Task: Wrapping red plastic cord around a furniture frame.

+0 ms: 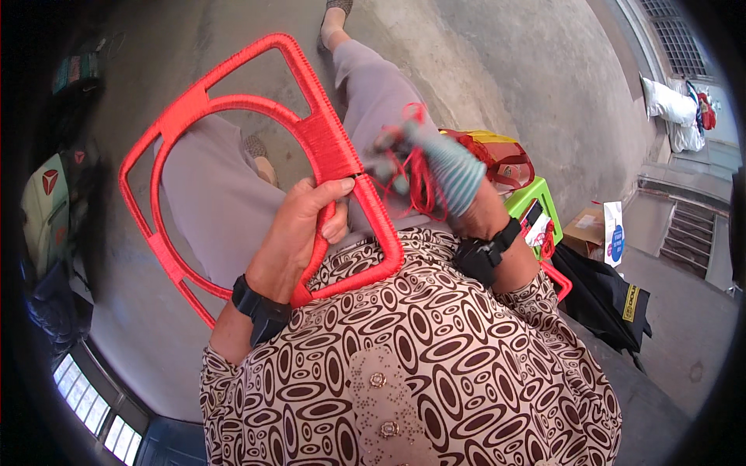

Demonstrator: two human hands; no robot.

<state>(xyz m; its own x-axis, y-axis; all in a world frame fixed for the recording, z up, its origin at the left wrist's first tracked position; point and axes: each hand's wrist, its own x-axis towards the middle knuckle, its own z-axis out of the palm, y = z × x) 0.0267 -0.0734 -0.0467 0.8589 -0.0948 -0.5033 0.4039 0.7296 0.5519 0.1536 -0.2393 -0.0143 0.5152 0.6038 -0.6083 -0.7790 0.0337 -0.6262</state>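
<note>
A red frame (320, 146), square with rounded corners and a ring inside, lies across my lap, tilted. Red cord is wound tightly around its bars. My left hand (311, 213) is closed around it at the right side, where ring and outer bar meet, the thumb pressed on top by a small dark gap in the winding. To the right of the frame, my right hand (423, 167) wears a teal-and-white striped glove and is smeared by motion. Loops of loose red cord (420, 186) hang from and around it; its fingertips are blurred.
At my right are a bright green stool (548, 198) with small items on it, a red-and-yellow bag (505, 159), a cardboard box (584, 225) and a black umbrella-like thing (602, 291). A pale green-and-black object (47, 210) stands at the left.
</note>
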